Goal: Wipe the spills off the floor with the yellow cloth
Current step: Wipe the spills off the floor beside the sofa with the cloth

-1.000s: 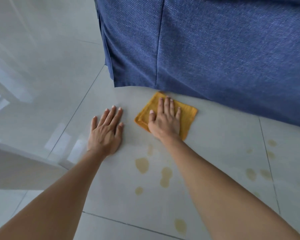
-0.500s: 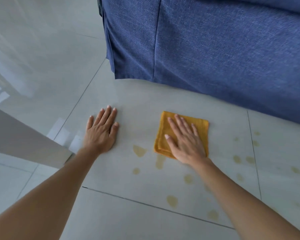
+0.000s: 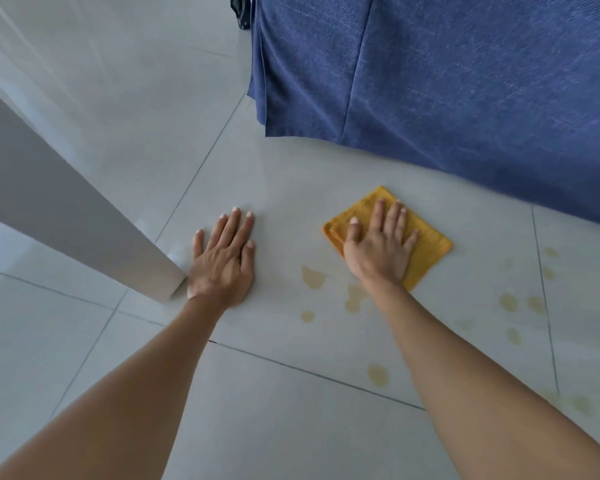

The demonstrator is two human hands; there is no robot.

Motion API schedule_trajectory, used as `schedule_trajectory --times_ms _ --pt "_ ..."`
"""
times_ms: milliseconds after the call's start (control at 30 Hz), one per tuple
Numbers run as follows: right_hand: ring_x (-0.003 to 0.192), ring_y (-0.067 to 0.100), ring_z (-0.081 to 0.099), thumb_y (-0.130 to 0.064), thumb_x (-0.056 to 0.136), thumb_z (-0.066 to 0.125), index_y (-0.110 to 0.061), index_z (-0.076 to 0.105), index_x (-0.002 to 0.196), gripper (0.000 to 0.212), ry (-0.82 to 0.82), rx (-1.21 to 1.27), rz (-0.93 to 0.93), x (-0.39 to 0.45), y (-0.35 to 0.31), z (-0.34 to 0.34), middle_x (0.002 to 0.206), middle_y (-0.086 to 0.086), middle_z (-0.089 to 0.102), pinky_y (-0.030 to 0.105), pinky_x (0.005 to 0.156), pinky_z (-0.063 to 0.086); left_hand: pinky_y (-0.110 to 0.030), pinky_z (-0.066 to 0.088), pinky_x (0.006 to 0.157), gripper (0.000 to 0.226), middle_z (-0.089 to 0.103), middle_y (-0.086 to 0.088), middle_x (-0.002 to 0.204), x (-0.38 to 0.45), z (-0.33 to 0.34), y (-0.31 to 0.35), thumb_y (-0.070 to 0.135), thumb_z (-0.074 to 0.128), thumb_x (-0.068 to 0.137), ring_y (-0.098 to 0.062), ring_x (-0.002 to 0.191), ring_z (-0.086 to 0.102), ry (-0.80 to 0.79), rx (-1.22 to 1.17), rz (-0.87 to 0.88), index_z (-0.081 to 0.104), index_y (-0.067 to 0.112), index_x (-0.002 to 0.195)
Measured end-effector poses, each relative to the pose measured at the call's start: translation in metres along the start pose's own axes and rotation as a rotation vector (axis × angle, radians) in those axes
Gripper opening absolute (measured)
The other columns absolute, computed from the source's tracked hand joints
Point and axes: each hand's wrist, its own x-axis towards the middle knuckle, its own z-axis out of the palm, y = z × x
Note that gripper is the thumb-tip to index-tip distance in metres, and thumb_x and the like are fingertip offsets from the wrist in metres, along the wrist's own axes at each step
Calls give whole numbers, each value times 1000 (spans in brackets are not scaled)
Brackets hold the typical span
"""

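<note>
The right hand point(image 3: 378, 251), fingers spread flat, had pushed the yellow cloth point(image 3: 426, 244) back toward twelve o'clock, near the blue cover point(image 3: 465, 98), so spills point(image 3: 312, 277) at six o'clock remained unwiped.

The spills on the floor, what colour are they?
Pale yellowish-brown spills, seen in the head view, beside the yellow cloth.

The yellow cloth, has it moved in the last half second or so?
Yes. The cloth under the right hand has slid away from the spills near the wrist, back toward the blue cover; it no longer overlaps them.
</note>
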Motion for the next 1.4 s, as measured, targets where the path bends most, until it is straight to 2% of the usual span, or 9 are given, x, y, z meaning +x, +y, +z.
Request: schedule_trajectory --times_ms 233,367,533,600,767,867,967,1200,1400 --pt "149 21 15 -50 94 31 -19 25 153 67 0 16 -388 -69 -60 27 162 7 16 47 118 3 -39 -1 118 51 0 12 159 1 1 -2 37 15 99 -7 146 -3 -5 -10 9 5 37 150" --pt "150 16 5 -53 96 24 -25 14 155 66 -82 -22 -556 -94 -37 22 163 1 5 44 120 -2 -40 -2 118 51 0 12 159 1 0 -1 38 14 99 -7 146 -3 -1 -19 8 6 38 150" --pt "149 14 15 -57 94 27 -29 22 153 65 -140 -104 -737 -108 41 2 162 -3 14 40 119 9 -41 -2 118 51 1 10 159 0 1 -1 37 15 100 -9 146 -2 -8 -8 12 7 36 150" --pt "149 14 14 -59 93 26 -32 20 153 66 -151 -143 -705 -103 82 -9 162 -4 11 38 119 8 -42 -3 118 52 0 9 159 -1 0 -1 37 15 100 -11 146 -3 -26 -19 22 5 33 150" --pt "150 14 5 -63 91 14 -34 10 154 69 -120 -181 -441 -81 147 -33 163 -4 0 37 120 2 -42 0 118 59 -1 7 159 -51 7 -1 44 19 98 -14 147 -3 -21 -15 33 4 26 152" --pt "150 20 8 -61 89 13 -29 12 154 73 -22 -140 -214 -72 130 -25 163 2 6 45 120 6 -40 0 118 62 -2 10 159 -87 12 1 49 17 95 -12 146 -5 -20 6 50 3 27 151" --pt "150 22 5 -55 94 24 -24 13 155 68 11 -85 -44 -66 87 -11 164 3 5 50 119 5 -40 0 118 60 1 10 159 -89 12 4 49 19 96 -11 146 -2 2 -3 46 5 28 151" --pt "149 23 17 -52 91 31 -24 27 152 67 -30 -7 -326 -120 -1 14 161 4 19 50 118 7 -40 2 118 57 4 11 159 -88 11 6 44 19 97 -10 146 -1 -1 -11 31 9 29 151" --pt "150 19 14 -53 94 30 -28 22 153 64 -93 0 -482 -182 16 16 162 0 14 48 120 9 -42 3 118 59 7 9 159 -88 11 5 46 18 95 -12 147 3 2 4 37 11 29 151"
